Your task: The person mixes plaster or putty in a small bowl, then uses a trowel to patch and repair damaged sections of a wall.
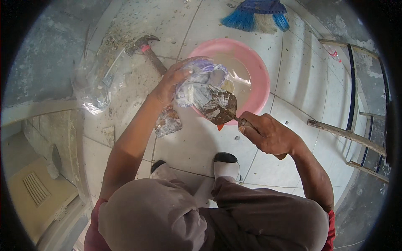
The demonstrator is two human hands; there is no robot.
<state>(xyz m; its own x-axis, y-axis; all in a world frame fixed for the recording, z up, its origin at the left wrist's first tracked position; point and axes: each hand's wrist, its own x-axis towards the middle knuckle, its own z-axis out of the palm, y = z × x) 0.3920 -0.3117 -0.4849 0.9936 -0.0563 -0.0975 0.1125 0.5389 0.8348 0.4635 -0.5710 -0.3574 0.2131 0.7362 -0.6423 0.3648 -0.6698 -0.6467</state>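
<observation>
My left hand (172, 80) is closed on a crumpled purple-and-white plastic bag (205, 67), its inside smeared with white material. In my right hand (268, 133) is the handle of a trowel (217, 104), its broad metal blade stained brown and white. The tip of the blade lies at the bag, over the near-left rim of a pink basin (260, 73). Cloudy water (240, 79) stands in the basin. Below my left wrist, a flat blade-like piece (168, 122) caked with white rests on the tiles. A small orange tip (220, 127) shows under the trowel; its kind is hidden.
A claw hammer (153, 56) lies left of the basin, beside a clear plastic bag (98, 90) and scattered rubble. A blue broom head (257, 14) is at the far side. On the right, a ladder-like frame (347, 134) stands by the wall. My feet (226, 165) are on the tiled floor.
</observation>
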